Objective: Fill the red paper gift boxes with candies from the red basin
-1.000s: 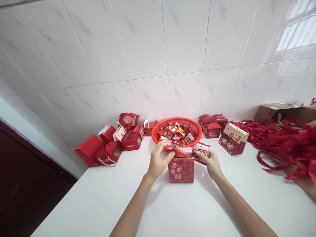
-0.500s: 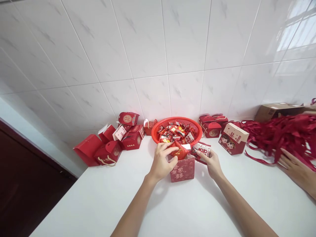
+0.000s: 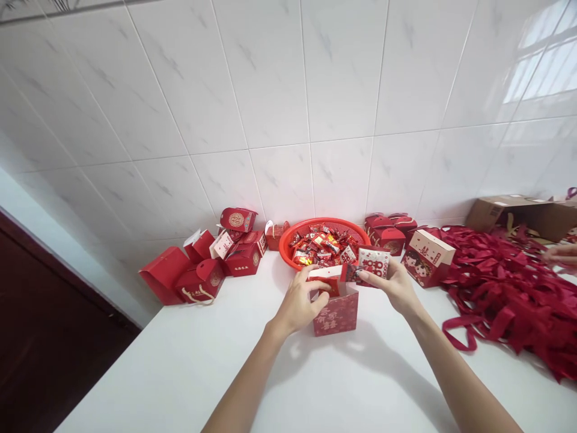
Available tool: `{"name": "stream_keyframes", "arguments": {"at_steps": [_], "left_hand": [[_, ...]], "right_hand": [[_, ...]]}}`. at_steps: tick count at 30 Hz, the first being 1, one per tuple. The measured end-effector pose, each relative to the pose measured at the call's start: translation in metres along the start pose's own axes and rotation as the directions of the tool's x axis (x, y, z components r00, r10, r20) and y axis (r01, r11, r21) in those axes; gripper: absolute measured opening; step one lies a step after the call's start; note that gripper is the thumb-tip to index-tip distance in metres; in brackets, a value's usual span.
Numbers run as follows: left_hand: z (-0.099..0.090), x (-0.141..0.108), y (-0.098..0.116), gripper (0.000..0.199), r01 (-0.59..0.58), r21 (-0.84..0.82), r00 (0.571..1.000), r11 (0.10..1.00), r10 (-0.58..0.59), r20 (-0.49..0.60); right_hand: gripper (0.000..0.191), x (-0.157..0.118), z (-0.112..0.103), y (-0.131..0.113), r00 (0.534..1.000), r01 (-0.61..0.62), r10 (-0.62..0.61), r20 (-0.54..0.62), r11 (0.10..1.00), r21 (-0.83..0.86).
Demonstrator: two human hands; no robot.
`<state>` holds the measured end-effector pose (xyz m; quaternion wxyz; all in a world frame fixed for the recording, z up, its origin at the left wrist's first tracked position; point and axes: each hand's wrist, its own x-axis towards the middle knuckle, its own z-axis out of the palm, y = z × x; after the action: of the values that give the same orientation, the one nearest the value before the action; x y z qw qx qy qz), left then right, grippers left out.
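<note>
I have the patterned red box [image 3: 336, 316] upright on the white table [image 3: 180, 373] between my two hands, its top open. My left hand [image 3: 301, 307] is at the mouth, fingers bent in over the near-left edge and against a red packet [image 3: 332, 286] that sits partly inside; the grip is hidden from me, so I cannot tell whether it pinches the packet or only presses it. My right hand [image 3: 400, 287] grasps a white-and-red packet [image 3: 374, 261] between thumb and fingers, with a small dark wrapper [image 3: 353, 274] beside it, both raised by the right side of the mouth.

I'd judge this box as partway filled — one packet is at least partly in, while those by the right hand are outside and the top is not closed. How much lies deeper in, I cannot see.

Just beyond both hands, the red basket [image 3: 283, 248] holds plenty of wrapped sweets [image 3: 318, 245]. Past the left hand is a cluster of red boxes [image 3: 242, 260], several looking folded shut; beyond the right hand are more small boxes [image 3: 388, 239] and a pale-topped box [image 3: 426, 258]. Farther right — ribbons [image 3: 509, 307], a cardboard carton [image 3: 485, 210] and another person's hand [image 3: 561, 255].
</note>
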<state>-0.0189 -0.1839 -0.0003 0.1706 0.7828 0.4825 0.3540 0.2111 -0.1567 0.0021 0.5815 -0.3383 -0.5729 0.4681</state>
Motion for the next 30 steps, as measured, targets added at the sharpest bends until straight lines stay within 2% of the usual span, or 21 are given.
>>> {"name": "stream_keyframes", "arguments": {"at_steps": [2, 4, 8, 12, 14, 20, 23, 27, 30], "left_hand": [[0.000, -0.001, -0.001, 0.020, 0.019, -0.057, 1.000, 0.998, -0.017, 0.023], [0.000, -0.002, -0.002, 0.016, 0.019, -0.107, 1.000, 0.994, -0.017, 0.025], [0.000, -0.004, -0.007, 0.009, 0.041, -0.155, 0.999, 0.987, -0.045, -0.025], [-0.001, -0.008, -0.011, 0.009, 0.093, -0.169, 0.991, 0.981, -0.108, -0.081], [-0.001, -0.009, -0.012, 0.007, 0.083, -0.181, 0.990, 0.980, -0.102, -0.098], [0.002, -0.011, -0.011, 0.018, 0.059, -0.279, 0.991, 0.959, -0.089, -0.097], [0.003, -0.012, -0.011, 0.024, 0.044, -0.312, 0.994, 0.949, -0.074, -0.084], [0.001, -0.013, -0.011, 0.034, 0.035, -0.343, 0.998, 0.939, -0.051, -0.037], [0.000, -0.013, -0.011, 0.031, 0.052, -0.353, 0.997, 0.934, -0.071, -0.040]], "right_hand": [[0.044, 0.007, 0.007, -0.014, 0.986, 0.062, -0.036, 0.162, 0.986, -0.157], [0.039, 0.013, 0.015, -0.022, 0.953, 0.147, -0.050, 0.300, 0.939, -0.310], [0.028, 0.021, 0.027, -0.025, 0.905, 0.240, -0.027, 0.424, 0.855, -0.459], [0.028, 0.023, 0.030, -0.021, 0.897, 0.246, -0.022, 0.442, 0.855, -0.456], [0.031, 0.023, 0.031, -0.021, 0.907, 0.260, -0.048, 0.418, 0.845, -0.468], [0.041, 0.018, 0.039, -0.025, 0.933, 0.300, -0.154, 0.325, 0.834, -0.464], [0.036, 0.015, 0.043, -0.027, 0.921, 0.304, -0.123, 0.370, 0.821, -0.484], [0.029, 0.011, 0.044, -0.031, 0.877, 0.309, -0.052, 0.477, 0.822, -0.478], [0.027, 0.008, 0.041, -0.032, 0.886, 0.331, -0.105, 0.451, 0.825, -0.458]]}}
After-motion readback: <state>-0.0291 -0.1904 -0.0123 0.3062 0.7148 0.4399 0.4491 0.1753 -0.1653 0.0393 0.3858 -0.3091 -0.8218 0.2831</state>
